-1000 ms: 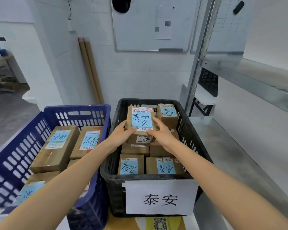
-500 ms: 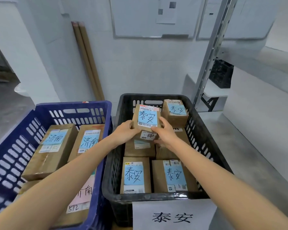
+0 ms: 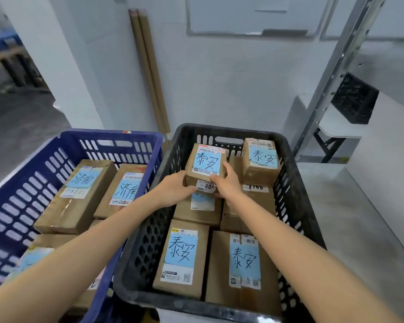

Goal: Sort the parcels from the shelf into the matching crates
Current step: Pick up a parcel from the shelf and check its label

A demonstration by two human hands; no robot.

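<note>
White tiled wall (image 3: 219, 85) with whiteboard (image 3: 252, 15), leaning cardboard tubes (image 3: 149, 73), grey floor (image 3: 350, 217), metal upright (image 3: 331, 73).

Parcel (image 3: 205, 167) settled slightly deeper in black crate (image 3: 292, 206); left hand (image 3: 173, 190) slid toward its lower front.

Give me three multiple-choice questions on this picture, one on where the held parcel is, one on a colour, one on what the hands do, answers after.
1. Where is the held parcel?
A. On the floor. B. Over other parcels in the black crate. C. On the shelf.
2. What colour is the left crate?
A. Red. B. Green. C. Blue.
3. What do the left hand and right hand do?
A. Both grip the one parcel. B. Both hang empty. C. Only one holds it.
Answers: 1 B, black walls surround it; 2 C, its slotted walls are blue; 3 A, each hand's fingers curl on its sides.
</note>
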